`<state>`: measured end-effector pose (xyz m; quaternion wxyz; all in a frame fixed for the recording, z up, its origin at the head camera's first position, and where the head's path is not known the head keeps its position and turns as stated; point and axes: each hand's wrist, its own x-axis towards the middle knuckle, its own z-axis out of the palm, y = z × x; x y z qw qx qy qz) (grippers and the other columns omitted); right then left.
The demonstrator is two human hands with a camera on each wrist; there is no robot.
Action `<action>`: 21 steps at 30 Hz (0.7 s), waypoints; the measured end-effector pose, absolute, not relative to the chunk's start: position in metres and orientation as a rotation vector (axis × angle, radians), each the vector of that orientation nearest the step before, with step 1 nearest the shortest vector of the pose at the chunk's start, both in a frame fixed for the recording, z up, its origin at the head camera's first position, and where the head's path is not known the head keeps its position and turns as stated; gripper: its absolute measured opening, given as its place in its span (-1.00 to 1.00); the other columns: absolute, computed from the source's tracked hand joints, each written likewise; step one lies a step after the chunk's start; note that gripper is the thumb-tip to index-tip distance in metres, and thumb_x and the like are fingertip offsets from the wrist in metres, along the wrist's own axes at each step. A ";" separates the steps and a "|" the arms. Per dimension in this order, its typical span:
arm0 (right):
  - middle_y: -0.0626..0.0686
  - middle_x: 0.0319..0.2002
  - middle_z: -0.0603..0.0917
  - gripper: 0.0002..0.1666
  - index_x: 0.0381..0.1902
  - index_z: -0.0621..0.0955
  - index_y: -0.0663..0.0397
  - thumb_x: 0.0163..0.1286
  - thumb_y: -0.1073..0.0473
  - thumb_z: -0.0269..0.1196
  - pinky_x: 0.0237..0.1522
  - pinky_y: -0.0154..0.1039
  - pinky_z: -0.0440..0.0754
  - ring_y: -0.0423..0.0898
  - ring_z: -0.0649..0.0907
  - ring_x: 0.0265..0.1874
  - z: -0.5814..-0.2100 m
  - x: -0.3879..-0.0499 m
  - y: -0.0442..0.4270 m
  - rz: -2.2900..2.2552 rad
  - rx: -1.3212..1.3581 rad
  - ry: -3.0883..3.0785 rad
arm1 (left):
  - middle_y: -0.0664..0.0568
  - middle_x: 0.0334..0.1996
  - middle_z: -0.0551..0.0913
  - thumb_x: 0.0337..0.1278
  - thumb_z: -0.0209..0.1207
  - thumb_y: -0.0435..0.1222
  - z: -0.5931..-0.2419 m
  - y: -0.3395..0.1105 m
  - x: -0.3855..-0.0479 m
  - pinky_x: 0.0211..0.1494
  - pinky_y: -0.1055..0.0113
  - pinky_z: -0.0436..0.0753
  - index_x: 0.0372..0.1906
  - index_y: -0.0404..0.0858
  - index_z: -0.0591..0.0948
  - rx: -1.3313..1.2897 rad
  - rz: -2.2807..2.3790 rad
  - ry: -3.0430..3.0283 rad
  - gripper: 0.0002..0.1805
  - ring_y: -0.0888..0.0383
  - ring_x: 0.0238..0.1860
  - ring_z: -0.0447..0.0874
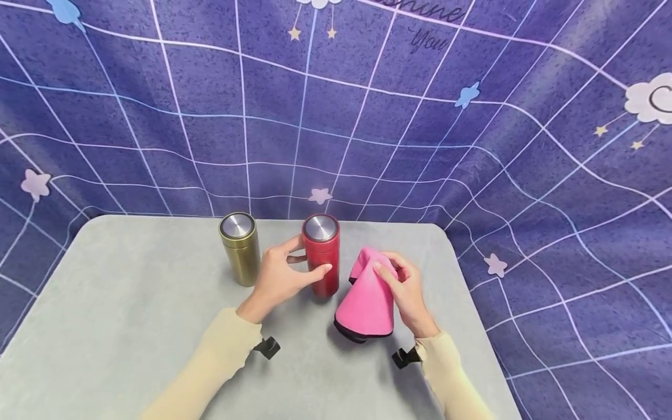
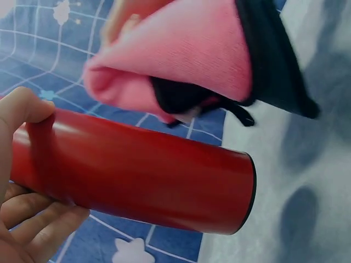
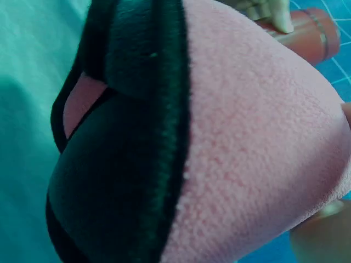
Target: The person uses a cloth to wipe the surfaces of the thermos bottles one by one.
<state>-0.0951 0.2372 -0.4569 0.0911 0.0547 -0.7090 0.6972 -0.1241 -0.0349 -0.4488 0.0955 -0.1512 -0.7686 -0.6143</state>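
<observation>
My left hand (image 1: pixel 277 279) grips a red thermos flask (image 1: pixel 322 259) with a silver lid, thumb across its front and fingers behind. In the left wrist view the red flask (image 2: pixel 137 170) shows its smooth side and black bottom rim; I cannot tell whether it touches the table. To its right, my right hand (image 1: pixel 410 289) pinches the top of a pink fleecy cloth (image 1: pixel 370 303) with black edging. The cloth hangs in a cone shape, and its dark underside (image 3: pixel 109 175) faces the right wrist camera. Part of the right hand is hidden by the cloth there.
A gold thermos flask (image 1: pixel 243 254) with a silver lid stands left of the red one, near my left hand. The grey table (image 1: pixel 131 303) ends at the back against a purple-blue curtain (image 1: pixel 273 128) with grid lines, which also runs along the right side.
</observation>
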 end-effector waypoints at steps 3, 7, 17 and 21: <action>-0.05 -0.22 0.76 -0.75 0.06 0.70 0.36 0.47 0.36 0.35 -0.27 -0.37 0.70 -0.18 0.67 -0.27 -0.469 -0.092 0.233 2.081 0.101 -2.081 | 0.03 -0.06 0.86 -0.09 0.69 -0.20 -0.441 -0.038 -0.121 -0.13 0.11 0.90 0.13 -0.14 0.79 -0.444 -1.824 -2.275 -0.42 0.01 -0.21 0.90; -0.03 -0.20 0.76 -0.75 0.07 0.71 0.32 0.48 0.33 0.36 -0.26 -0.37 0.71 -0.16 0.68 -0.26 -0.482 -0.089 0.226 2.110 0.027 -2.066 | 0.07 -0.07 0.85 -0.09 0.68 -0.20 -0.432 -0.040 -0.119 -0.13 0.27 0.88 0.12 -0.11 0.78 -0.470 -1.826 -2.259 -0.44 0.06 -0.23 0.90; -0.04 -0.12 0.74 -0.78 0.05 0.74 0.21 0.52 0.29 0.32 -0.11 -0.37 0.70 -0.13 0.66 -0.12 -0.501 -0.085 0.221 2.220 -0.073 -1.950 | 0.10 -0.16 0.87 -0.10 0.67 -0.28 -0.421 -0.043 -0.116 -0.10 0.11 0.89 0.04 -0.13 0.81 -0.536 -1.795 -2.129 -0.50 0.11 -0.18 0.88; -0.02 -0.09 0.74 -0.76 0.08 0.72 0.25 0.54 0.26 0.31 -0.10 -0.37 0.73 -0.13 0.67 -0.11 -0.505 -0.083 0.217 2.286 -0.086 -1.919 | 0.10 -0.15 0.87 -0.08 0.66 -0.32 -0.418 -0.043 -0.116 -0.09 0.14 0.89 0.04 -0.15 0.80 -0.550 -1.816 -2.099 -0.52 0.11 -0.09 0.87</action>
